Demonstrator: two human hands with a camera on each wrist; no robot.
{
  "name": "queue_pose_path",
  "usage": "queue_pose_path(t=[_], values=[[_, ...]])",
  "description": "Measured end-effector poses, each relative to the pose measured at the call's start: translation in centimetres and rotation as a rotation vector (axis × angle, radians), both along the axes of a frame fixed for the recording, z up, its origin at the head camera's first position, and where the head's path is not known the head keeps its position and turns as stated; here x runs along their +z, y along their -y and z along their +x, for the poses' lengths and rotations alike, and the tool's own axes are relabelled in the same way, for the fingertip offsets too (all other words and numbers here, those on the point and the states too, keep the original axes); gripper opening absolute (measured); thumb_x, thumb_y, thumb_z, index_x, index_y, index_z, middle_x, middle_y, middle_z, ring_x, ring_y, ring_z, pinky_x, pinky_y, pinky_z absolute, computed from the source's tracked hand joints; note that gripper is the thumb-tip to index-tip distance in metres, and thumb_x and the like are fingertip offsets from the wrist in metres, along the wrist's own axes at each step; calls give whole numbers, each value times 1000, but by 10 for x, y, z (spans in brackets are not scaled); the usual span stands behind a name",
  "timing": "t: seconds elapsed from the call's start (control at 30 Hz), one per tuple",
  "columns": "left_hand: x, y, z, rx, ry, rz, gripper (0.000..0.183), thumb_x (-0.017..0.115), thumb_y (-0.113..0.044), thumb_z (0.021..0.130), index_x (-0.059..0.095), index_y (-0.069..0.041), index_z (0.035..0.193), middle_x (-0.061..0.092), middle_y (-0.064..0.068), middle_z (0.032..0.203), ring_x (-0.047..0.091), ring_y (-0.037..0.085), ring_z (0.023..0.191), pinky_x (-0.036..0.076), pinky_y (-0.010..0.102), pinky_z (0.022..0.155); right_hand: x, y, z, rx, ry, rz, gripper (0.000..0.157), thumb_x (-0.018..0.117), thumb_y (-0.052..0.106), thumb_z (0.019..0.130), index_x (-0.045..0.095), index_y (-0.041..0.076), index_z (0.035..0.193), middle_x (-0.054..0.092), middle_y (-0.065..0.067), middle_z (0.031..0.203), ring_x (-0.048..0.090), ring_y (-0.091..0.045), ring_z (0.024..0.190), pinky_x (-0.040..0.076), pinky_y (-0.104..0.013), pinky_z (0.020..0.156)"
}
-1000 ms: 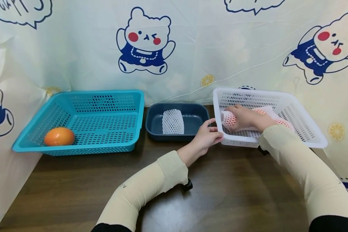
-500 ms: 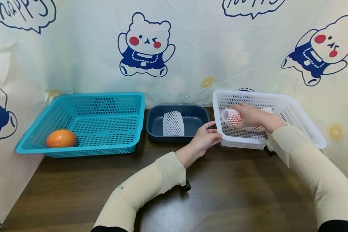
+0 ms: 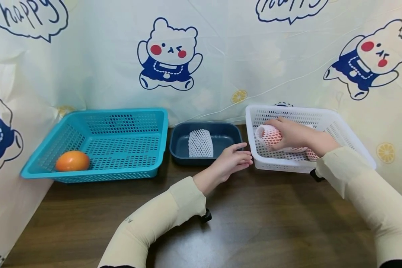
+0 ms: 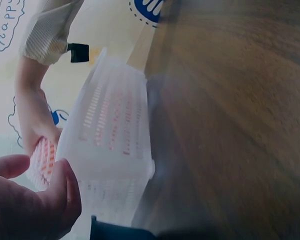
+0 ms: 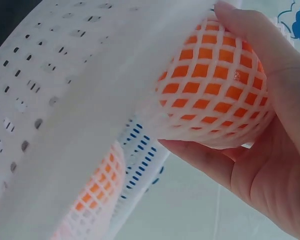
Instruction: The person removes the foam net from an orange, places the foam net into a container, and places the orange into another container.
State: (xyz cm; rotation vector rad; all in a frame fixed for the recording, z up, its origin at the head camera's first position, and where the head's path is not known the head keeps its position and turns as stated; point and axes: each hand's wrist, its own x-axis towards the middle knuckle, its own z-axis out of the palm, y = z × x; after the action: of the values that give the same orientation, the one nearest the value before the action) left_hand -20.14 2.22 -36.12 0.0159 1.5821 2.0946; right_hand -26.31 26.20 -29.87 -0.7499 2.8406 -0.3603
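Observation:
Inside the white basket, my right hand grips an orange in a white foam net. The right wrist view shows thumb and fingers around the netted orange, close to the basket's wall. Another netted orange lies lower in that basket, partly hidden by the hand and arm in the head view. My left hand hovers just left of the white basket's near corner, fingers loosely extended, holding nothing. In the left wrist view its thumb and fingers are apart beside the basket.
A dark blue tray in the middle holds a foam net. At the left, a bare orange sits in the near left corner of a turquoise basket. Behind them hangs a printed cloth; all stand on the wooden table.
My left hand has let go of the white basket's rim and moved slightly left. The right hand has raised the netted orange a little and tilted it, showing the net's end.

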Motion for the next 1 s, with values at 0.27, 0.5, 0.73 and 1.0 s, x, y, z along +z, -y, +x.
queue_pose_path(t=[0.27,0.5,0.73,1.0], values=[[7,22,-2,-100,-45,-74,46,60,-11,104,51,-5,149,63,17,134,67,26,111,48,40,105,7,4,7,28,-29,39,87,89,37,78,48,4,147,53,-29,138,55,-45,120,46,-64,96],[11,36,0,-147,-85,-118,43,59,-14,104,55,-3,145,64,14,137,63,29,122,45,41,108,18,9,19,45,-70,79,86,87,40,80,48,6,149,52,-28,140,54,-47,123,44,-66,98],[11,51,1,-152,-111,-162,43,58,-16,105,55,-3,146,63,15,138,63,27,121,43,44,110,27,16,30,73,-121,89,84,85,43,82,47,9,149,53,-25,142,56,-43,120,46,-63,98],[15,69,7,-154,-150,-215,43,56,-17,106,54,-2,146,61,16,140,61,30,126,43,44,110,38,23,47,92,-167,92,86,86,45,81,47,10,150,56,-21,137,58,-40,115,49,-59,95]])
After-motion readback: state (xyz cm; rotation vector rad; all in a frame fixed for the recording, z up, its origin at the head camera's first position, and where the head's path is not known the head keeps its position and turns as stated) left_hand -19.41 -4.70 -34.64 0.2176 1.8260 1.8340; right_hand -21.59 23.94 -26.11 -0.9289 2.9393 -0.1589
